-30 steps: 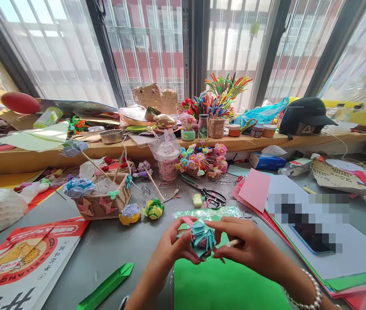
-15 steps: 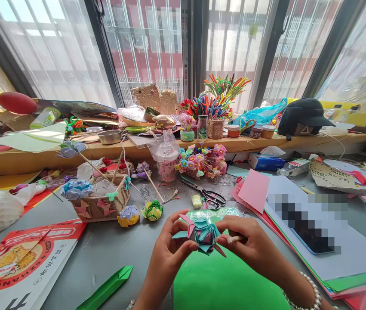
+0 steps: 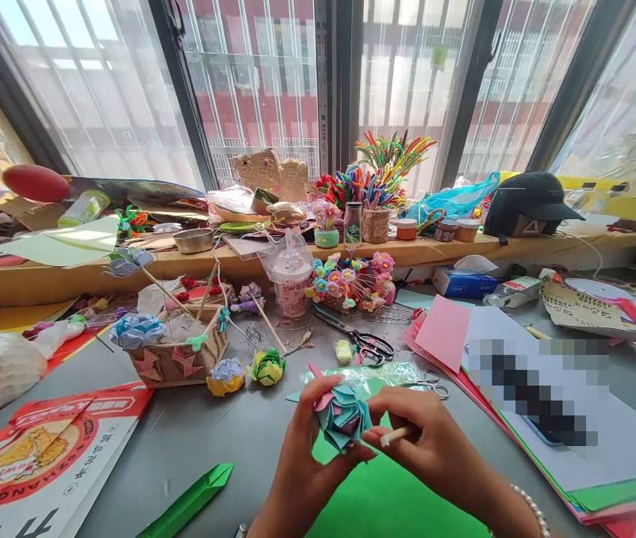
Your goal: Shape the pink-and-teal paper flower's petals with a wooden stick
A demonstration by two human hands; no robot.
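My left hand (image 3: pixel 302 457) is closed around a teal and pink folded-paper flower (image 3: pixel 344 418), whose layered petals face up and toward the right. My right hand (image 3: pixel 427 430) pinches a thin pale stick (image 3: pixel 397 436), its blunt end pointing left. The right fingertips touch the flower's right edge. Both hands are raised above a green sheet (image 3: pixel 388 497). Beyond them sit a purple and yellow paper flower (image 3: pixel 226 377) and a green and yellow one (image 3: pixel 267 368). A folded green paper strip (image 3: pixel 187 505) lies left of my left forearm.
Black-handled scissors (image 3: pixel 371 344) and small silver scissors (image 3: pixel 434 385) lie beyond my hands. At left stand a cardboard box (image 3: pixel 175 366) with paper flowers and a red-white printed bag (image 3: pixel 26 463). Stacked coloured paper (image 3: pixel 564 373) with a phone covers the right. A lidded cup (image 3: pixel 289 288) stands behind.
The flower has turned and tilted in my left hand, its petals now more upright. My right hand has shifted slightly down and left, still with the stick. The small silver scissors show more now.
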